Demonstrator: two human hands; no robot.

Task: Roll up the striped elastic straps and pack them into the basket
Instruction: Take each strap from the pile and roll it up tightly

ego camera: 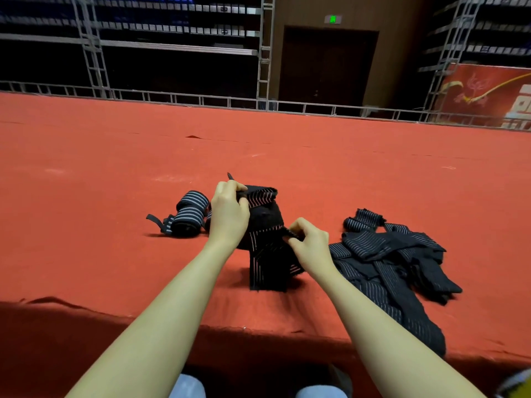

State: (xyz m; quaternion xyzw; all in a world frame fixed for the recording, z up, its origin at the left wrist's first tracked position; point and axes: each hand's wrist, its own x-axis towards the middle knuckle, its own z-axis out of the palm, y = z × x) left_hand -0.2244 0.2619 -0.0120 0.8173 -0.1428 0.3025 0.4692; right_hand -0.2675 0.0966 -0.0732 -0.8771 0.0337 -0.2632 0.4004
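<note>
A black elastic strap with thin pale stripes is held up over the red carpeted platform, its lower end hanging down to the carpet. My left hand pinches its upper end, which folds over near the top. My right hand pinches the strap's right edge lower down. Two rolled-up striped straps lie on the carpet left of my left hand. A loose heap of unrolled striped straps lies to the right of my right hand. No basket is in view.
The red carpeted platform stretches far ahead, and its near edge drops off just in front of me. A metal truss rail runs along the far side. My knees show at the bottom.
</note>
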